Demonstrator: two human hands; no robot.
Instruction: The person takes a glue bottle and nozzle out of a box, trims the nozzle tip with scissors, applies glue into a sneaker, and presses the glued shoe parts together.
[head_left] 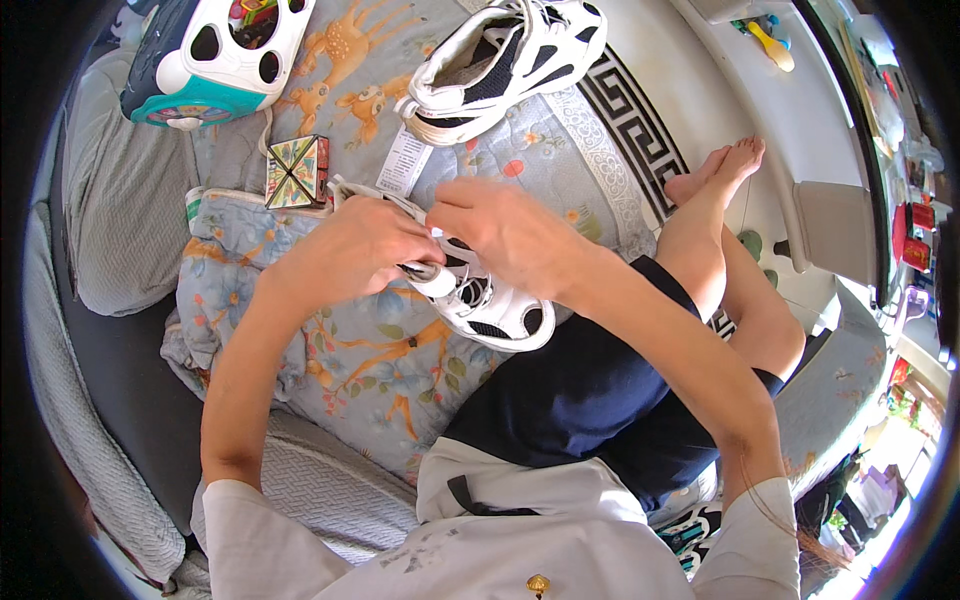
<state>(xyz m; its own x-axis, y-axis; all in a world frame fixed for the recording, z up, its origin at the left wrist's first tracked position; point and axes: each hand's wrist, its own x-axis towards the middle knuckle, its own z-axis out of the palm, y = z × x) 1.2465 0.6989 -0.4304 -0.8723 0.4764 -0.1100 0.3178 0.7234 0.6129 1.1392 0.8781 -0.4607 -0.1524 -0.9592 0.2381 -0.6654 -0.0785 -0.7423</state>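
Note:
A white and black sneaker [515,318] lies on the patterned mat in front of me, its toe toward my lap. My left hand [375,245] is closed at the shoe's opening, the fingers curled on its collar and tongue. Just above the laces, my right hand [500,225] is closed in a pinch close to the left fingers. A small white bit shows at its fingertips, but I cannot make out what it is. The second sneaker [510,70], also white and black, lies on its own farther off. Both hands hide the heel half of the nearer shoe.
A printed white paper label [405,160] lies between the sneakers. To the left are a triangular patterned box [297,172] and a teal and white toy [215,60]. A bunched floral cover [235,245] lies below them. My bare legs [705,235] extend at right.

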